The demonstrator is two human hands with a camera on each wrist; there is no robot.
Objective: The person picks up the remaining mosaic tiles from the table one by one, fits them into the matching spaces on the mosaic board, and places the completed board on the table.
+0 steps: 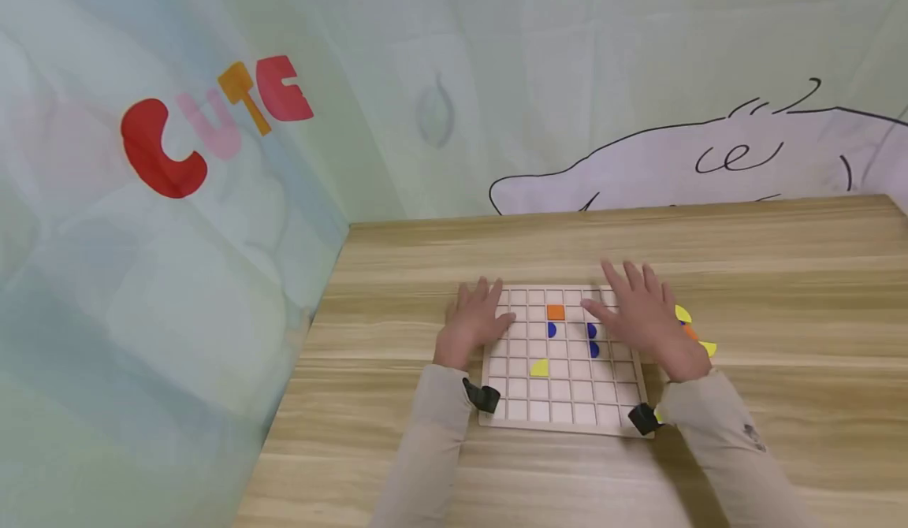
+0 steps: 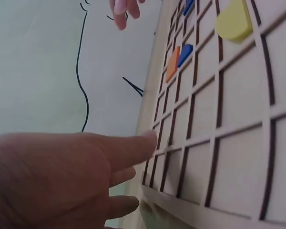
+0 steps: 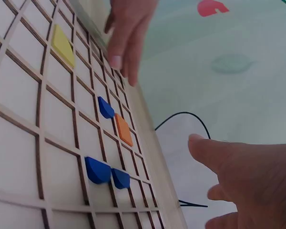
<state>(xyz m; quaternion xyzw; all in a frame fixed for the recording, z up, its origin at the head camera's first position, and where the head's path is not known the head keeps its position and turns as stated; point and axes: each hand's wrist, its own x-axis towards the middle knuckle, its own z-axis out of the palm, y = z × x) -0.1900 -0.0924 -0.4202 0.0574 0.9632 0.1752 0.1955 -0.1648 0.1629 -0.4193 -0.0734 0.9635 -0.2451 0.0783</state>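
A pale wooden grid board (image 1: 560, 390) lies on the table. On it are an orange square (image 1: 556, 312), a yellow quarter-circle (image 1: 540, 367) and blue half-circles (image 1: 552, 329), one below the orange square and two stacked near the right side (image 3: 98, 170). My left hand (image 1: 474, 325) is at the board's upper left edge, fingers spread and thumb over the grid; whether it touches cannot be told. Over the upper right part of the board is my right hand (image 1: 649, 319), fingers extended and apart, hiding the squares beneath. Neither hand holds anything.
Just right of the board, partly behind the right hand, lie loose yellow pieces (image 1: 708, 348) and an orange piece (image 1: 690, 331). A wood-grain table (image 1: 397, 276) meets printed cloth walls (image 1: 440, 39) at the back and left.
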